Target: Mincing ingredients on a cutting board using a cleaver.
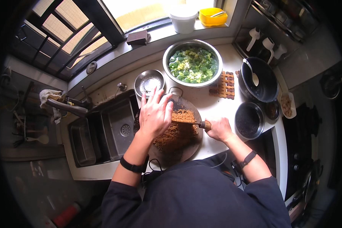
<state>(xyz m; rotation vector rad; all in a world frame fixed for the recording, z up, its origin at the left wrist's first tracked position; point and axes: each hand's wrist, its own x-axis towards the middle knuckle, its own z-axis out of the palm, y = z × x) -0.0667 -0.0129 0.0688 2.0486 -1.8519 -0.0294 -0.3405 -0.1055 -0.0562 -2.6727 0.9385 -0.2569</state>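
A round chopping board [195, 149] lies on the counter before me, heaped with finely chopped brown food [175, 135]. My right hand [219, 128] grips the wooden handle of a kitchen knife [185, 122], whose blade crosses the heap, edge down. My left hand [155, 114] is spread over the board's left part, fingers apart and pointing away from me; its thumb side is at the far end of the blade. Whether it touches the blade cannot be told. Behind it stands a shallow metal bowl [150, 81].
A metal basin [166, 65] of broccoli in water stands at the back on the counter, beside a wooden trivet [228, 85]. At right are a dark bowl [269, 82] with a white spoon [255, 78] and a smaller bowl [249, 121]. A double sink [116, 128] lies left.
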